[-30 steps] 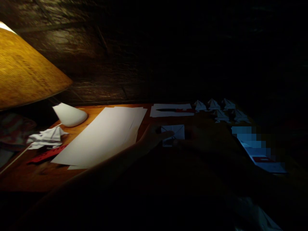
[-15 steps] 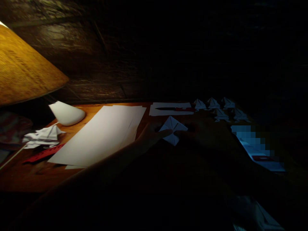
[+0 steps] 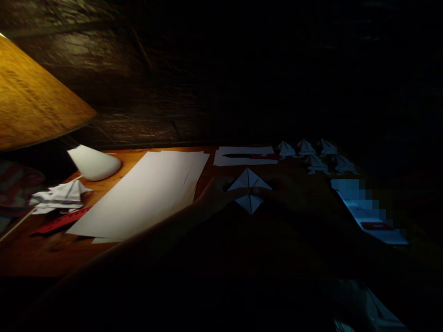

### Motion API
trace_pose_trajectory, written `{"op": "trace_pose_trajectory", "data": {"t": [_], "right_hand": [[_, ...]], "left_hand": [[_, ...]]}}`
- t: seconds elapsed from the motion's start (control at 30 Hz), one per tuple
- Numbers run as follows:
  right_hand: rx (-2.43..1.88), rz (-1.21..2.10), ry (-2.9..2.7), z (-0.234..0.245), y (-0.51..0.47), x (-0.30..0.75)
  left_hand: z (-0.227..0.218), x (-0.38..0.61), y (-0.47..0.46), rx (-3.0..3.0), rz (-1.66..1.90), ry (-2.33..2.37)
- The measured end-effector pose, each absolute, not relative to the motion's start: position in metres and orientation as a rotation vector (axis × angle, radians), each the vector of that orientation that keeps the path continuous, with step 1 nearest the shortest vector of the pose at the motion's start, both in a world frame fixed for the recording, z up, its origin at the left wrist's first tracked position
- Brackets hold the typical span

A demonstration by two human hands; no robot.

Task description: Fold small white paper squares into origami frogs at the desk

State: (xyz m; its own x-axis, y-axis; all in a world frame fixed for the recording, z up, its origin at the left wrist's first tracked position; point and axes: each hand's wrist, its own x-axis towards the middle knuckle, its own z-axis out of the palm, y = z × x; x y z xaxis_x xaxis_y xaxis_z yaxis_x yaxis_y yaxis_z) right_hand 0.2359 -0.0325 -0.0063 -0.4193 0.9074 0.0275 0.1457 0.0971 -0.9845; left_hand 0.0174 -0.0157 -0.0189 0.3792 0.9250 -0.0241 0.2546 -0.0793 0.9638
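A small piece of folded white paper point(image 3: 249, 203), diamond-shaped with crease lines meeting near its middle, is held up over the dark middle of the table. From the left, my left hand point(image 3: 219, 189) pinches it, the thumb lying across its face. My right hand point(image 3: 282, 186) grips the opposite side, its thumb tip close to the other one near the centre. Deep shadow hides most of the right hand's fingers. Just beyond the paper, a knife point(image 3: 249, 156) with a red handle rests on a small stack of white paper point(image 3: 228, 161).
Large white sheets point(image 3: 148, 193) lie left of my hands. Further left are a lamp with a yellow shade point(image 3: 38, 97) and white base point(image 3: 95, 163), a crumpled paper point(image 3: 62, 197) and a red strip point(image 3: 60, 221). Several folded paper figures point(image 3: 306, 147) and a lit screen point(image 3: 363, 210) sit right.
The folded paper has turned slightly and now shows a more even diamond, its lower point a little lower. Both hands keep hold of it. The whole view has shifted very slightly.
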Motion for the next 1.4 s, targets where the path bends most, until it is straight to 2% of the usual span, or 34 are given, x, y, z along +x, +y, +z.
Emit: {"op": "trace_pose_trajectory", "data": {"t": [0.77, 1.0, 1.4], "right_hand": [[-0.943, 1.551, -1.641, 0.004, -0.036, 0.235], [-0.923, 1.443, -1.721, -0.001, -0.034, 0.234], [-1.059, 1.407, -1.562, -0.005, -0.036, 0.232]], "left_hand": [[-0.017, 0.016, -0.023, 1.504, 0.861, 0.883], [-0.022, 0.014, -0.018, 1.527, 0.733, 0.908], [-0.02, 0.016, -0.02, 1.466, 0.796, 0.874]]}}
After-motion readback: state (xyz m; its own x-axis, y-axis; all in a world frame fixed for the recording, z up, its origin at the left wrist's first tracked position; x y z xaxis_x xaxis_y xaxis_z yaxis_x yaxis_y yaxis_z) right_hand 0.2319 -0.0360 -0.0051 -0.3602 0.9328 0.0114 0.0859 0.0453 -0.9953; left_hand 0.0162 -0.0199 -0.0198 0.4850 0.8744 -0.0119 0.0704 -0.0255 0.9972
